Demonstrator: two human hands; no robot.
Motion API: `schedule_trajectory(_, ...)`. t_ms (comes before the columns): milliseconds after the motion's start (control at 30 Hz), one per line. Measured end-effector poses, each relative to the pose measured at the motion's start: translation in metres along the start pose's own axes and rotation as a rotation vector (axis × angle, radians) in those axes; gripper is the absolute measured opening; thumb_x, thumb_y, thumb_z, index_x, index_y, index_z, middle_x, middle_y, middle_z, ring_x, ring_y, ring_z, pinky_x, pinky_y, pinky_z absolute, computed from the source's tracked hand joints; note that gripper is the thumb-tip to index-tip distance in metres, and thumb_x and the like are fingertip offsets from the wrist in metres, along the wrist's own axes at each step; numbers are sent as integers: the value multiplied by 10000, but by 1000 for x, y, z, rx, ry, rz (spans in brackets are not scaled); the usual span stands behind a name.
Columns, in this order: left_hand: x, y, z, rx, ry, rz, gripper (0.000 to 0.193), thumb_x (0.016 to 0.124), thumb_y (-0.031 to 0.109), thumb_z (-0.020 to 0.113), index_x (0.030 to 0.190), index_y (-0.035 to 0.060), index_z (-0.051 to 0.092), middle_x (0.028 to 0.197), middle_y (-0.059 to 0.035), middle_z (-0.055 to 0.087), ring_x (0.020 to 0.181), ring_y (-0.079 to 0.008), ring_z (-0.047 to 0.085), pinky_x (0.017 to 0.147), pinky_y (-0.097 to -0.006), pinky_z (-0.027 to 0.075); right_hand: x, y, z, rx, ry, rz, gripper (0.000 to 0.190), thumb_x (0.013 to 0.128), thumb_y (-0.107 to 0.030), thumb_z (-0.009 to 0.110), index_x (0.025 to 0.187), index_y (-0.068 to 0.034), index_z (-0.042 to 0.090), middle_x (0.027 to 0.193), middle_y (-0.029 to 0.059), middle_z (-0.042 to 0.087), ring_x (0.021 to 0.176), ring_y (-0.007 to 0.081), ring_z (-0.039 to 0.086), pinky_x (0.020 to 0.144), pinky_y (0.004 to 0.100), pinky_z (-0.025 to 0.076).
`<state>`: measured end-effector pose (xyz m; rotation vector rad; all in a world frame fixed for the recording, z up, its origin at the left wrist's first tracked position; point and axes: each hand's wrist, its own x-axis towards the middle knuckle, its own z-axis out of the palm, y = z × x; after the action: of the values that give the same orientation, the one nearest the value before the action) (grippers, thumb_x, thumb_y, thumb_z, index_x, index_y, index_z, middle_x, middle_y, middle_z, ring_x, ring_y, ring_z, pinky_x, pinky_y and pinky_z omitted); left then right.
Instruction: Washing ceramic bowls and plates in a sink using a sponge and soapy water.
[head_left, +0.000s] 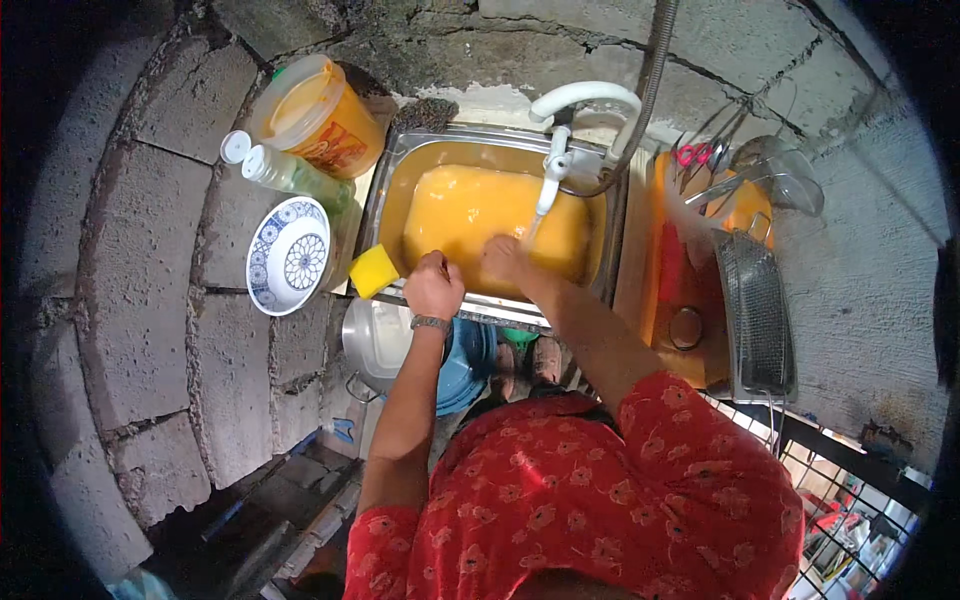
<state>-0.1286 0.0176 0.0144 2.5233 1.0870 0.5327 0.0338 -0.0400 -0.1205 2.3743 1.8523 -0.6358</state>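
A stainless steel sink (501, 135) is in front of me, with an orange plastic basin (480, 195) in it. My left hand (435, 286), with its fingers curled, is at the near rim of the basin; whether it grips the rim is hidden. Blurred by motion, my right hand (506, 256) is over the basin's near part, and I cannot tell if it holds something. Water runs from a white faucet (556, 161) close beside it. A yellow sponge (374, 271) lies on the sink's near left corner.
Left of the sink are a clear plastic tub (352, 127), bottles with white caps (300, 171) and a blue-and-white bowl (288, 256). Scissors (693, 154), strainers and a wire mesh basket (757, 315) are at right. A blue bucket (469, 367) stands below.
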Motion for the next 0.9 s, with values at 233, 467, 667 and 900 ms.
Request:
schedule_trajectory(233,0,3,0,17,4,-4,159,843,222,638,824,65,658,835,-186,707,735,-412,695,659,-524,554,-19,20,42,287,210,182,289,889,-256,556,908,-88,791,990,171,758,921,328,727,844,505,558)
schedule_trajectory(467,0,2,0,51,1,-12,173,851,230,627,846,62,670,855,-182,713,750,-405,699,672,-521,555,6,37,85,-142,162,-72,165,845,-141,601,843,-100,760,850,102,714,795,281,678,725,490,557)
schedule_trajectory(667,-1,2,-2,47,8,3,163,846,227,639,846,67,673,848,-176,713,755,-397,697,671,-511,553,24,32,110,-836,409,6,263,871,-263,585,902,-135,812,913,112,779,830,306,737,708,537,547)
schedule_trajectory(900,-1,4,-2,38,7,-21,158,841,219,650,841,64,675,837,-176,710,756,-391,694,667,-506,548,28,2,51,62,161,188,335,897,-339,558,902,-107,799,975,166,764,860,370,726,760,532,553)
